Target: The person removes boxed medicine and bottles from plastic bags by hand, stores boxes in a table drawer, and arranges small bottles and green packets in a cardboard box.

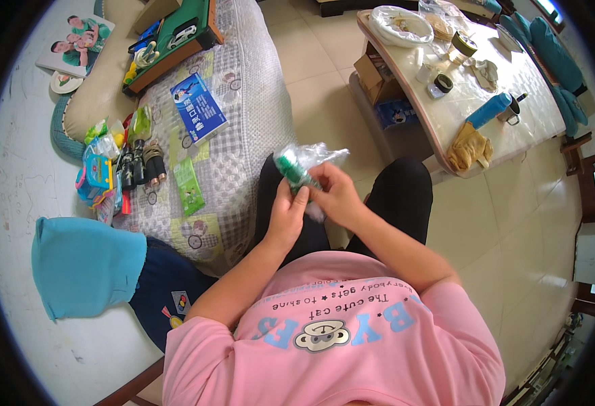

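Over my lap, both hands hold a green item in clear plastic wrapping (292, 170); what the item is cannot be told. My left hand (286, 210) grips its lower part, with the thumb on top. My right hand (334, 190) pinches the wrapping and the item's lower right side, its fingertips close to the left thumb. Loose clear film (328, 152) spreads out above the right fingers. On the quilted cover to the left lie a blue and white box (198, 109) and a green packet (189, 187).
Black cylinders (133, 165) and a blue toy (97, 175) lie on the quilted cover (257, 86). Beyond them stands a green-topped toy table (191, 15). At the right, a low table (526, 122) bears a blue bottle (489, 110), a metal mug (509, 112) and a brown cloth (469, 148).
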A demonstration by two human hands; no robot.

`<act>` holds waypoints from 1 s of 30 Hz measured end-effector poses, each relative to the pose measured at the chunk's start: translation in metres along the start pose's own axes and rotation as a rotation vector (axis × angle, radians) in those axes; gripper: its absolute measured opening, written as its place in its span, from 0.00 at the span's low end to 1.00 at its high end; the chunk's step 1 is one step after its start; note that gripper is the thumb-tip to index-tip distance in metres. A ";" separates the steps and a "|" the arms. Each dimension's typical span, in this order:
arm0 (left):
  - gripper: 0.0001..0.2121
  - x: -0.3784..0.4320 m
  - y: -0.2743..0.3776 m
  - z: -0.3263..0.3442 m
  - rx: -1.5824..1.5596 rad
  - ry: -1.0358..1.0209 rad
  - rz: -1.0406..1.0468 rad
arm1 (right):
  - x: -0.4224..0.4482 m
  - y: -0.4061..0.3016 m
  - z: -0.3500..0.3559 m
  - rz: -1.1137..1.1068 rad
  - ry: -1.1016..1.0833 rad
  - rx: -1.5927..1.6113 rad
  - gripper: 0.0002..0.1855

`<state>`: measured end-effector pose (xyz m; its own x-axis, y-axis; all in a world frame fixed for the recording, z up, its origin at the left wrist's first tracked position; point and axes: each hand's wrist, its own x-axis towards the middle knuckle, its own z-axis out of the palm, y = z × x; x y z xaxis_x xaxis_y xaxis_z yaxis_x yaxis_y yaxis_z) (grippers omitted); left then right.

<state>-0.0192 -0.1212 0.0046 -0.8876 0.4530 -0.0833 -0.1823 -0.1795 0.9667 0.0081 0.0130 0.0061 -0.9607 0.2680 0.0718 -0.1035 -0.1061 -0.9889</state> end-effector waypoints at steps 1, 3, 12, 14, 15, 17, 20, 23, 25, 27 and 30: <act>0.17 0.003 0.000 0.003 -0.032 -0.045 -0.025 | -0.005 -0.005 0.004 0.016 -0.041 0.148 0.08; 0.17 0.004 0.002 0.007 -0.080 -0.070 -0.028 | -0.008 -0.013 -0.009 0.167 -0.070 0.088 0.08; 0.18 0.014 0.022 -0.012 -0.126 -0.092 -0.244 | -0.011 -0.091 -0.046 -0.420 -0.115 -0.859 0.35; 0.19 0.008 0.027 -0.005 -0.087 -0.172 -0.275 | -0.007 -0.082 -0.052 -0.468 -0.134 -0.921 0.43; 0.19 0.007 0.033 0.000 -0.047 -0.216 -0.248 | -0.008 -0.072 -0.054 -0.465 -0.131 -0.926 0.43; 0.18 0.010 0.031 0.001 -0.013 -0.263 -0.223 | -0.015 -0.048 -0.057 0.128 -0.495 -0.276 0.40; 0.19 0.019 0.019 -0.014 0.281 -0.186 -0.121 | -0.022 -0.038 -0.049 0.378 -0.441 -0.225 0.19; 0.18 0.019 0.012 -0.006 0.703 -0.133 0.043 | -0.030 -0.028 -0.039 0.513 -0.382 -0.235 0.05; 0.19 0.020 0.001 0.005 0.949 -0.047 0.230 | -0.033 -0.007 -0.032 0.080 -0.247 -0.411 0.08; 0.21 0.020 -0.005 0.015 1.160 -0.003 0.330 | -0.031 0.004 -0.029 0.123 -0.209 -0.384 0.10; 0.23 0.024 -0.002 0.026 1.178 -0.156 0.207 | -0.030 0.012 -0.034 0.233 -0.128 -0.264 0.14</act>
<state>-0.0290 -0.0870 0.0075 -0.7791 0.6248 0.0515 0.5274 0.6089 0.5925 0.0447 0.0362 -0.0119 -0.9769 0.1422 -0.1596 0.1752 0.1048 -0.9789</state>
